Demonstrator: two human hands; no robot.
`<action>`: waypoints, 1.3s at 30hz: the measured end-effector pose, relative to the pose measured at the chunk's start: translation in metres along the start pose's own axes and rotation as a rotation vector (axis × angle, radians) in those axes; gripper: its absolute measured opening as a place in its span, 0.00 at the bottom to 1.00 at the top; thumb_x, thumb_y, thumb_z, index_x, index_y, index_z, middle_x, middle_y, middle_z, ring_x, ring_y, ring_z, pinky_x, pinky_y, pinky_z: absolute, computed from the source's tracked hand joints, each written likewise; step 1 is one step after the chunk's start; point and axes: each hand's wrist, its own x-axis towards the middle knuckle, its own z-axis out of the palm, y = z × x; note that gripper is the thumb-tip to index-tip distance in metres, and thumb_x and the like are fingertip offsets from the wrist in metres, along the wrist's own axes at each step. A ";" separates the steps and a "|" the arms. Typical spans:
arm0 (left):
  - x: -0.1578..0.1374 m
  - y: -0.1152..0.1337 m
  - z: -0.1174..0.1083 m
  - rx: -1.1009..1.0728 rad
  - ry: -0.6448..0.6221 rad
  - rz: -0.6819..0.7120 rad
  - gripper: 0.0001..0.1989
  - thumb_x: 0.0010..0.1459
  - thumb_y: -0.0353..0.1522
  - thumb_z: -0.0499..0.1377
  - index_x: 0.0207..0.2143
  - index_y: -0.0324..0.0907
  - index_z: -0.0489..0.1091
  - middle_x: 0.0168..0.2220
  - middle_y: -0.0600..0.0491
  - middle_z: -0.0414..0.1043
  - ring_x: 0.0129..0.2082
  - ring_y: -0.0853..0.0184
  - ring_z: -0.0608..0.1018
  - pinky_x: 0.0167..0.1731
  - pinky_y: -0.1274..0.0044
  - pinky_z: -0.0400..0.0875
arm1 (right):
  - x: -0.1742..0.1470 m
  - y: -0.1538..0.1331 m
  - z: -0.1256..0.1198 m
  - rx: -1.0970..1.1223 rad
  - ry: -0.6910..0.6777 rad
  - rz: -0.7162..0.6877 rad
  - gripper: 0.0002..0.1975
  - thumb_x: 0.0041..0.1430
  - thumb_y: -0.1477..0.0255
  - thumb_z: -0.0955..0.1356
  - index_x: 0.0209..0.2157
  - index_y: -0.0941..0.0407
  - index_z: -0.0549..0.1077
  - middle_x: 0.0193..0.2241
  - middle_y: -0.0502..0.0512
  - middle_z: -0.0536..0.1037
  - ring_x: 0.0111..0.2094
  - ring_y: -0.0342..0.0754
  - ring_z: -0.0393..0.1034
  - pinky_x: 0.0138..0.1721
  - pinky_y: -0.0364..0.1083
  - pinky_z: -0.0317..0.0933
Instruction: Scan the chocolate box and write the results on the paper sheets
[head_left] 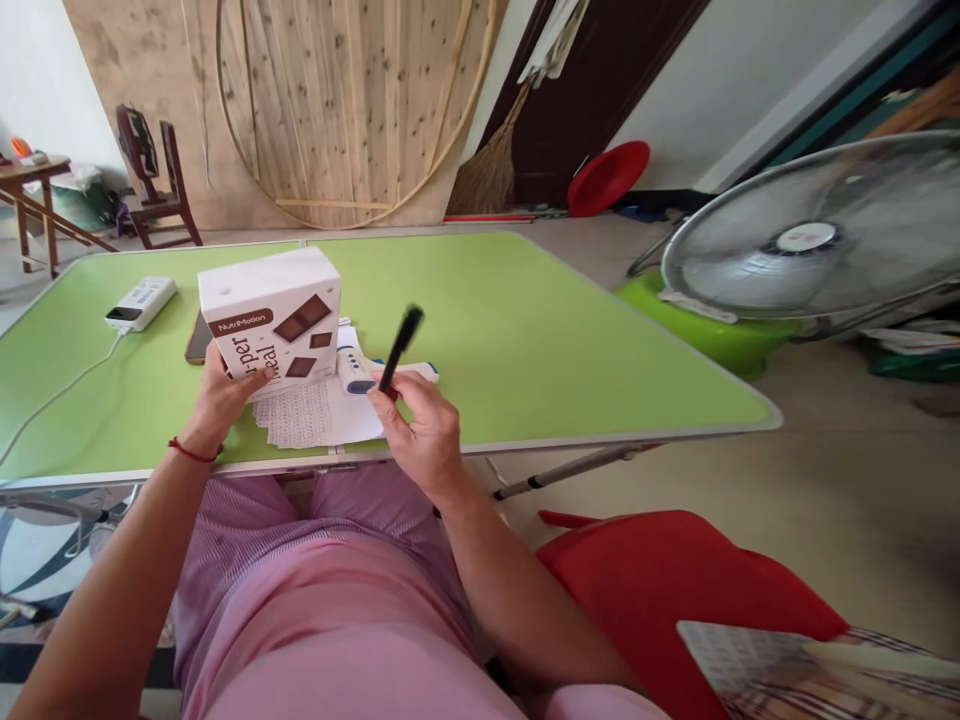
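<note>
My left hand (216, 402) grips a white cardboard box (274, 315) with brown "NutriMotion" lettering and pictures of dark squares. The box is tilted above the near left part of the table, and my thumb lies across its front. Between the thumb and fingers of my right hand (424, 430) is a black pen (400, 344), pointing up. Just beyond that hand lies a white and blue handheld device (354, 370), partly hidden by it. Under the box and device are a white sheet (356, 422) and printed paper strips (296, 415).
On the green folding table (585, 340), a white power bank (144, 302) trails a white cable. A phone (196, 340) shows partly behind the box. A large fan (810, 235) stands at the right, above a green tub (697, 330). A red seat (660, 590) is at my right.
</note>
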 end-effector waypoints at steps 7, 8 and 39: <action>-0.007 -0.002 -0.004 0.188 0.120 -0.026 0.32 0.41 0.43 0.72 0.46 0.41 0.69 0.43 0.46 0.76 0.41 0.57 0.78 0.39 0.67 0.75 | -0.008 0.026 -0.027 -0.185 -0.139 -0.042 0.08 0.64 0.69 0.67 0.40 0.55 0.77 0.30 0.54 0.80 0.32 0.49 0.71 0.37 0.49 0.63; -0.007 -0.001 -0.004 0.194 0.138 -0.025 0.31 0.42 0.44 0.72 0.46 0.41 0.69 0.43 0.46 0.77 0.41 0.56 0.78 0.39 0.67 0.75 | -0.010 0.032 -0.032 -0.210 -0.198 -0.050 0.07 0.64 0.69 0.67 0.38 0.54 0.78 0.31 0.54 0.80 0.33 0.49 0.71 0.37 0.49 0.62; -0.019 -0.005 0.004 0.194 -0.061 0.118 0.34 0.54 0.56 0.59 0.52 0.39 0.65 0.51 0.40 0.71 0.52 0.52 0.74 0.54 0.60 0.68 | 0.020 0.095 0.014 -0.407 -0.654 0.166 0.21 0.53 0.74 0.70 0.51 0.57 0.72 0.36 0.59 0.78 0.37 0.54 0.70 0.42 0.54 0.61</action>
